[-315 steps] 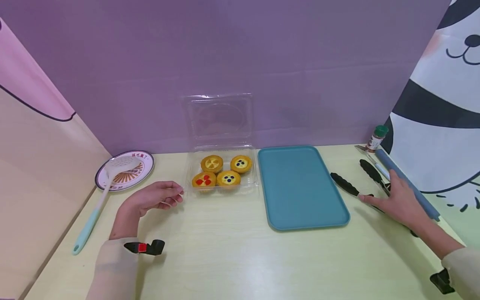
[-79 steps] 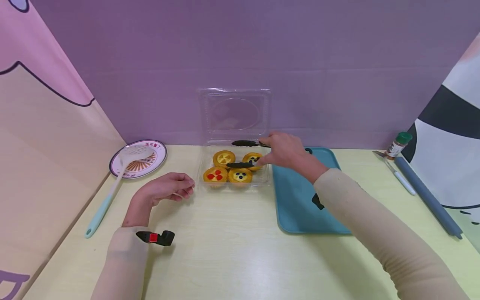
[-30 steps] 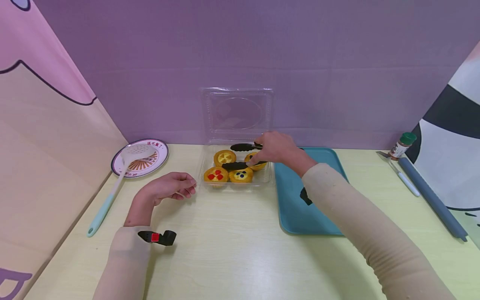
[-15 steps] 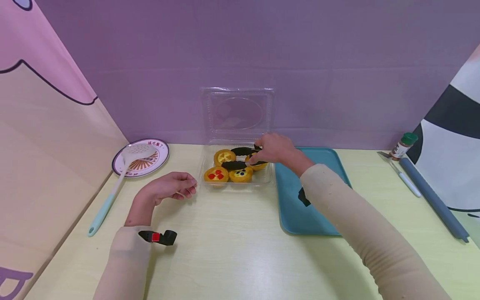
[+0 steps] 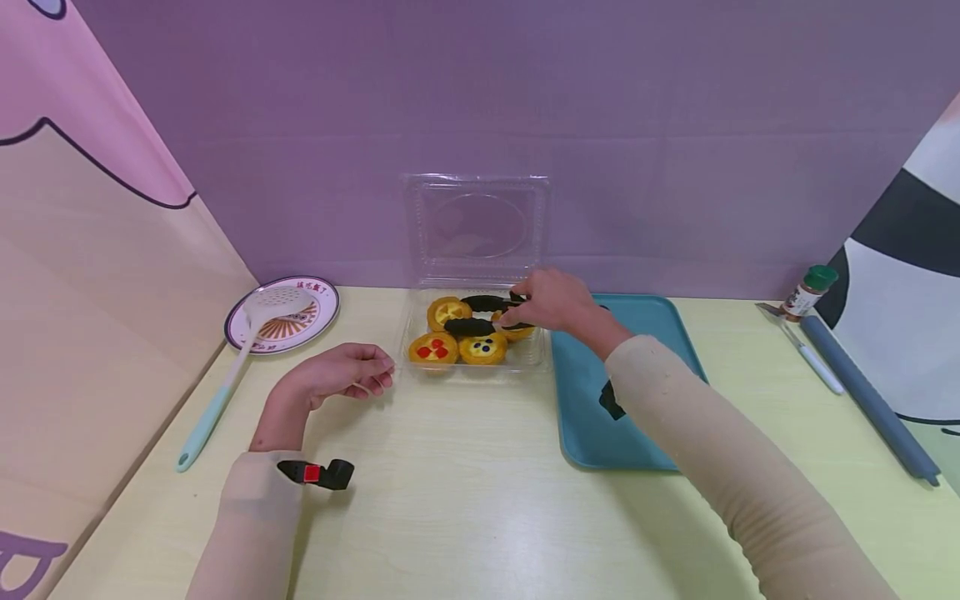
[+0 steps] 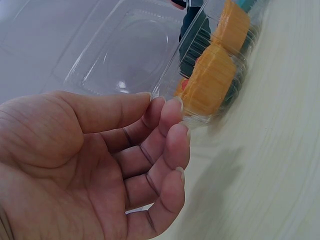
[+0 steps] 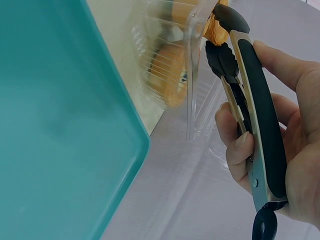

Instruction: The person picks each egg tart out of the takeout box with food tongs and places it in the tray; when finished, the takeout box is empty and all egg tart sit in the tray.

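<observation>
My right hand (image 5: pixel 553 302) holds a pair of black-tipped tongs (image 7: pixel 262 120) by its sides. The tongs' two tips reach into the open clear plastic box (image 5: pixel 513 362), one on each side of the back-left egg tart (image 5: pixel 447 312). In front of it sits the red-dotted tart (image 5: pixel 432 351), with the blueberry tart (image 5: pixel 483 348) to its right. The back-right tart (image 5: pixel 517 332) is partly hidden by my right hand and the tongs. My left hand (image 5: pixel 337 372) holds nothing, fingers loosely curled, fingertips right at the box's front-left corner.
A blue tray (image 5: pixel 592 433) lies right of the box, under my right forearm. At left, a white skimmer (image 5: pixel 225 383) rests across a patterned plate (image 5: pixel 327 321). Far right are a seasoning jar (image 5: pixel 808 293), a white-handled knife (image 5: pixel 817 367) and a grey-blue roll (image 5: pixel 873 400).
Over ten seconds my right hand has taken the tongs from the right side to the box. Lately the tips have lowered and come closer together around the back-left tart. My left hand stays put.
</observation>
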`<state>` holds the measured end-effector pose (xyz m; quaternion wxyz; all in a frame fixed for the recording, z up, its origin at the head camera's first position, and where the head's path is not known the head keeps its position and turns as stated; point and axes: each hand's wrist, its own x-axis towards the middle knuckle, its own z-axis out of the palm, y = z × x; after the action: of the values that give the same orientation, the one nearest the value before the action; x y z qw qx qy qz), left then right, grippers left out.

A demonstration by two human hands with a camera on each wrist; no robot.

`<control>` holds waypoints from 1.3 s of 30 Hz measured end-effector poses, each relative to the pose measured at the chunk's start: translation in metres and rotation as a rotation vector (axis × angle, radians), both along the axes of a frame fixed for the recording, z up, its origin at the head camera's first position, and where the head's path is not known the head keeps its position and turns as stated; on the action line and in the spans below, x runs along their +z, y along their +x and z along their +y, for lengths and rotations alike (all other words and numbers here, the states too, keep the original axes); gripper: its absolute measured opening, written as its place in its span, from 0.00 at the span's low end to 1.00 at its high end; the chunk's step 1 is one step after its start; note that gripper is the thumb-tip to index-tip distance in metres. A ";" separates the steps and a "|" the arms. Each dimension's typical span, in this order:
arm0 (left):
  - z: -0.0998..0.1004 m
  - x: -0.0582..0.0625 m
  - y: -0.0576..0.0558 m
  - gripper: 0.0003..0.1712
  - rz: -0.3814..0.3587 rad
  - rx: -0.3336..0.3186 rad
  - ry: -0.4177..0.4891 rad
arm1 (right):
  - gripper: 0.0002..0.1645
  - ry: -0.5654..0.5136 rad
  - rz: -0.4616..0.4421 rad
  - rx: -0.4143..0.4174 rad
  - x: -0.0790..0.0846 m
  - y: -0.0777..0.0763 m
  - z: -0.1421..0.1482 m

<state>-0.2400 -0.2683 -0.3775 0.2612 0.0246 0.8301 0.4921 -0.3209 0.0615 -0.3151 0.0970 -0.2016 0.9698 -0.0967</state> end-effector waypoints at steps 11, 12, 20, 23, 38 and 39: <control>0.000 -0.001 0.000 0.19 0.004 -0.002 -0.004 | 0.39 -0.032 0.002 -0.003 -0.002 0.001 0.002; 0.000 -0.001 0.000 0.19 0.004 -0.003 -0.002 | 0.39 -0.036 0.007 -0.001 -0.002 0.001 0.002; -0.001 0.000 -0.001 0.19 0.002 -0.002 0.002 | 0.39 -0.059 0.022 -0.011 -0.003 -0.001 0.006; -0.001 0.000 0.000 0.19 -0.001 -0.002 0.001 | 0.39 -0.072 0.012 -0.019 -0.002 0.000 0.007; -0.001 0.000 0.001 0.19 0.001 -0.005 0.002 | 0.36 -0.174 0.033 -0.018 -0.004 0.005 0.017; -0.001 0.000 0.001 0.19 0.001 -0.005 0.000 | 0.36 -0.170 0.038 -0.015 -0.004 0.005 0.018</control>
<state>-0.2393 -0.2694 -0.3772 0.2619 0.0270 0.8301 0.4915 -0.3160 0.0791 -0.3192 0.0604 -0.2036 0.9613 -0.1757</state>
